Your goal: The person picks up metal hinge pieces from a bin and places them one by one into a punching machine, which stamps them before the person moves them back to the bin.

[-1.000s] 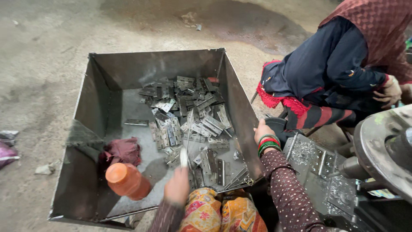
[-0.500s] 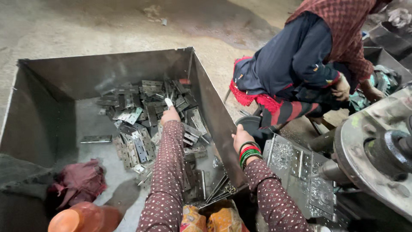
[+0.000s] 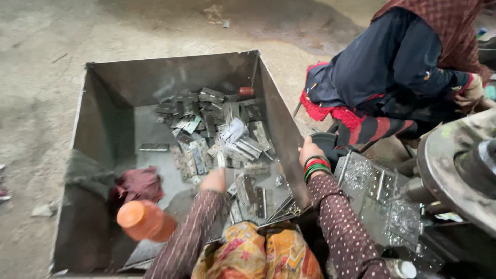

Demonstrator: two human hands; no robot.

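Drawing back from the far hinges, the left hand (image 3: 214, 180) is pinching one hinge (image 3: 221, 160), it seems. Right hand (image 3: 309, 152) is resting on the bin (image 3: 281, 129) rim; its fingers are hidden, so their state is unclear.

Soft, even daylight falls from above and leaves the pale concrete floor (image 3: 103, 31) bright, while the inside of the large grey sheet-metal bin (image 3: 103, 170) sits dimmer, its near left corner in shadow. Dull glare shows on the bin's far wall and on the heap of small silvery metal hinges (image 3: 222, 134), and the perforated shiny metal plate (image 3: 377, 191) at the right glints in small specks. The orange plastic bottle (image 3: 144, 221) close to the lens is soft and slightly smeared, and the wide view bends straight edges outward near the frame's borders.
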